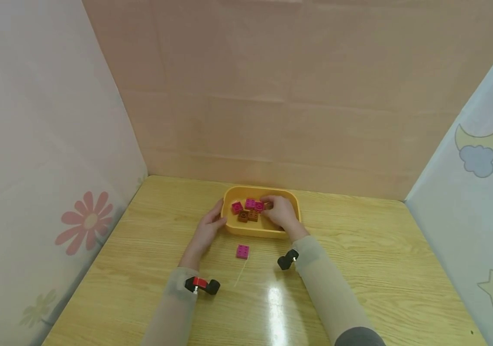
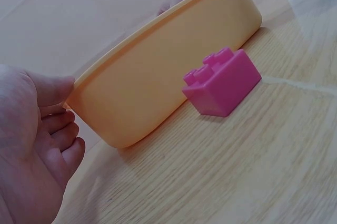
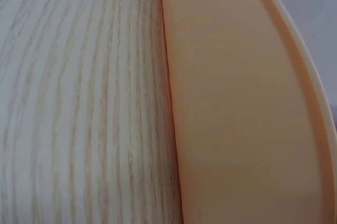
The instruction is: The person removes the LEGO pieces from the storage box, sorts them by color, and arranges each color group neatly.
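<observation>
A yellow-orange plastic tray (image 1: 255, 232) stands on the table, with several pink and brown toy building bricks inside. At its left end my left hand (image 1: 209, 225) grips the rim; in the left wrist view the thumb lies on the edge and the fingers are curled at the outer side. My right hand (image 1: 282, 211) reaches into the tray, thumb and forefinger about a pink brick (image 1: 259, 206) at the right of the group. Beside that lie another pink brick (image 1: 250, 203) and a brown brick (image 1: 253, 215). The right wrist view shows the tray's wall (image 3: 242, 108), with the hand hidden.
One pink brick (image 1: 243, 252) sits studs up on the wooden table (image 1: 359, 250), in front of the tray. A beige sheet (image 1: 272, 120) hangs close behind, and patterned sheets (image 1: 56, 144) close off both sides.
</observation>
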Motion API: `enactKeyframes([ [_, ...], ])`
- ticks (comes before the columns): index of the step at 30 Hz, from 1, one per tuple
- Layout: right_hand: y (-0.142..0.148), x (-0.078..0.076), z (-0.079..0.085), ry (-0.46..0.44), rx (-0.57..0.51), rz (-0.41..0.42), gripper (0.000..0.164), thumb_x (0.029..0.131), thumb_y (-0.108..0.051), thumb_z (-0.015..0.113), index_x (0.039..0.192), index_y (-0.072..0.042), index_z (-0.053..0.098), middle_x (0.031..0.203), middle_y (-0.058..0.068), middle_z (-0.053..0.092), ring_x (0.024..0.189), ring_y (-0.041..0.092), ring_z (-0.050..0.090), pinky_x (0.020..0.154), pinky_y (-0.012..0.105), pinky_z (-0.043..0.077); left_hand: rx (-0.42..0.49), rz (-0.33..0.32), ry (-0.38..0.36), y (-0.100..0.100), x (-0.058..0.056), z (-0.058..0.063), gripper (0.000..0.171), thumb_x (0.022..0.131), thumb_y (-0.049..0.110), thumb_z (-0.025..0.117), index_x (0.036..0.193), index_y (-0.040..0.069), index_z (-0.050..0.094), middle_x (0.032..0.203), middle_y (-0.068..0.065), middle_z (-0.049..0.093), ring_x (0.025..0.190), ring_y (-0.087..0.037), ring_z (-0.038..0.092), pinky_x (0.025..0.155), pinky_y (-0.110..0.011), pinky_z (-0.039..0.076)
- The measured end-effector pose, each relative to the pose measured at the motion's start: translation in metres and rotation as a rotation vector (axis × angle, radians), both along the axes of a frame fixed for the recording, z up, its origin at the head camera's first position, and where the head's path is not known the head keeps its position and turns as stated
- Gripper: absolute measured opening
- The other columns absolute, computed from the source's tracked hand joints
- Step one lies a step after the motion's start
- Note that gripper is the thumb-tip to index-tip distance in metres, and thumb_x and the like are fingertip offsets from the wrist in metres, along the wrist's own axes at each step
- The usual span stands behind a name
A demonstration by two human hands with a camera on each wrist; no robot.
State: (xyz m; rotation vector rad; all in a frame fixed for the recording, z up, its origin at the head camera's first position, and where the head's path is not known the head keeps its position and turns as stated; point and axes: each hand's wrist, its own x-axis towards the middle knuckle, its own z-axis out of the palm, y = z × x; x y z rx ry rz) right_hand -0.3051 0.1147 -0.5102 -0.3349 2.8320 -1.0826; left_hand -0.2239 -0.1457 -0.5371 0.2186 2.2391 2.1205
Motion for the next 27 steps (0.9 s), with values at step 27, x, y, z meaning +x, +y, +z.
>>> enactKeyframes([
  [27, 0.004, 0.015, 0.019, -0.003, -0.337, -0.080, 0.045, 0.094, -0.013, 0.078, 0.137, -0.012, 0.067, 0.125, 0.011, 0.070, 0.116, 0.031, 0.068, 0.093, 0.046, 0.060, -0.013, 0.000, -0.011, -0.003, 0.000, 0.000, 0.062, 0.111, 0.010, 0.052, 0.169, 0.008, 0.029, 0.178, -0.006, 0.020, 0.164, -0.027, 0.013, 0.133, -0.048, 0.011],
])
